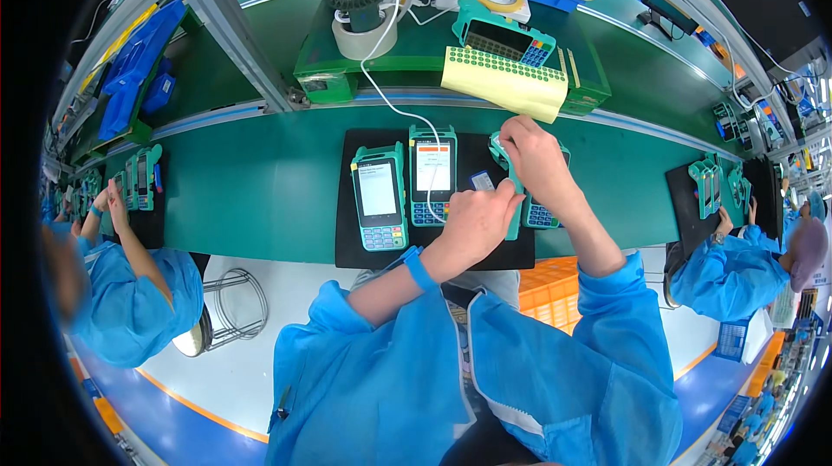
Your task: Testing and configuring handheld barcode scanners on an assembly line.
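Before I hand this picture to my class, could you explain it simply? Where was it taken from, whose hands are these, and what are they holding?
No robot here: a person works with a bare left hand and right hand. A camera on their head looks down; its wide lens bends straight edges. On the green table lies a black mat. On it, the leftmost gadget and the gadget beside it have lit screens. Both hands are at a green piece, which they partly hide, so the exact grip is unclear.
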`<state>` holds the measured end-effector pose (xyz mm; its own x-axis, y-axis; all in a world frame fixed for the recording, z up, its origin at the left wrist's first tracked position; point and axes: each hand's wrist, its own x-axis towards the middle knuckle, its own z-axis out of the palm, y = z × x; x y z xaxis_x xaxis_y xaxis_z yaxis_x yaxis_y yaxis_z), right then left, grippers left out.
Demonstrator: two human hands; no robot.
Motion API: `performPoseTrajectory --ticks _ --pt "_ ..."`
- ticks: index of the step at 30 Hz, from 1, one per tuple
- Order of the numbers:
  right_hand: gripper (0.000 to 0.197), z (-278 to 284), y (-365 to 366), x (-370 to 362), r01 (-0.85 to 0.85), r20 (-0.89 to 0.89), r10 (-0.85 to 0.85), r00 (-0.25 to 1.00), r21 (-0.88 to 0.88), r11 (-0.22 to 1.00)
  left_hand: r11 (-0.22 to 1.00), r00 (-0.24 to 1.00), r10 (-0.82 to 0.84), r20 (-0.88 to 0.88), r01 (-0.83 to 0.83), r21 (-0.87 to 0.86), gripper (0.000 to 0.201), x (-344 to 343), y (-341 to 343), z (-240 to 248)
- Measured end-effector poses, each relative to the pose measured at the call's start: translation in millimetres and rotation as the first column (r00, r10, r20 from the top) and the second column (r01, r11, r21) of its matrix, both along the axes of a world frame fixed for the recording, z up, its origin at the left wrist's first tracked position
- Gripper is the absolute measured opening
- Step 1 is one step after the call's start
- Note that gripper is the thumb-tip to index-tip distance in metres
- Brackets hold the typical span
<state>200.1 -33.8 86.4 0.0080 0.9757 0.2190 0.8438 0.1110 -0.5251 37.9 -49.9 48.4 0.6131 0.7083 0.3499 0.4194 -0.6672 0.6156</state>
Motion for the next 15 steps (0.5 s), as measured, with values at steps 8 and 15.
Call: performPoseTrajectory --ticks 8,15 --pt "0.061 -29 -22 -25 0.194 -0.147 -0.161 0.976 0.249 0.949 0.965 0.998 -0.016 0.055 0.03 -0.261 0.025 -51 32 -20" --pt "0.09 -82 -61 -87 0.114 -0.159 -0.093 0.983 0.123 0.986 0.947 0.988 -0.004 0.152 0.053 -0.318 0.023 -76 49 -50"
